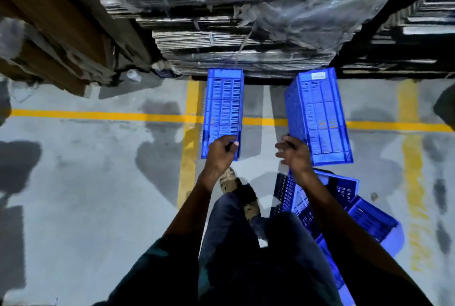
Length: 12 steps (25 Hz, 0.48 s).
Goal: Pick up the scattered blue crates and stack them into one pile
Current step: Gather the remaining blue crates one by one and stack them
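Blue crates (354, 209) lie jumbled on the floor (86, 182) nearest me, under my right arm. Ahead, my left hand (221, 151) is curled around the near rim of one hanging crate (222, 111), while my right hand (294, 151) grips the second crate (318, 118), some fingers spread loose. Beyond them I see strapped cardboard stacks (234, 34).

Both bare arms reach forward and down, roughly parallel. The left hand (221, 149) is curled closed, thumb tip showing on the right side. The right hand (294, 151) has its fingers loosely spread and bent, knuckles up.
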### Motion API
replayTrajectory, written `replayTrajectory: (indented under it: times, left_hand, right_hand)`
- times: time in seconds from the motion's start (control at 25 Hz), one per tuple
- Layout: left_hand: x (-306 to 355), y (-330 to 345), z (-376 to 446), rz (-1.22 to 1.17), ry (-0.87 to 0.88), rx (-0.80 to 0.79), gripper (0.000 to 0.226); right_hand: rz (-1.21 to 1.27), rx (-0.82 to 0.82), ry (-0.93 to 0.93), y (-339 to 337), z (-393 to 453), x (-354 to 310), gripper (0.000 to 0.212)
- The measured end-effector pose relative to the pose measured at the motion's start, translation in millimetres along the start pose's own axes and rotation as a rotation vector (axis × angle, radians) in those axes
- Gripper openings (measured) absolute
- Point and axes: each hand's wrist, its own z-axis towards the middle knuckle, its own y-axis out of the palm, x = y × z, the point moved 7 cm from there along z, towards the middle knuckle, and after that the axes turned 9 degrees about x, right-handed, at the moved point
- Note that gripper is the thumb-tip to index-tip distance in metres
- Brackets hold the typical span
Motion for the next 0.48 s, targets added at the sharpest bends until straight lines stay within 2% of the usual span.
replayTrajectory:
  times: [0.16, 0.28, 0.48]
  left_hand:
    - [-46, 10, 51, 0.089, -0.044, -0.013, 0.027]
    - [-92, 37, 87, 0.19, 0.001, -0.036, 0.053]
    - [-173, 85, 158, 0.173, -0.197, -0.014, 0.05]
  right_hand:
    - [-0.148, -0.033, 0.046, 26, 39, 21, 0.022]
    - [-0.258, -0.109, 0.062, 70, 76, 46, 0.021]
    - [-0.375, -0.261, -0.058, 158, 171, 110, 0.021]
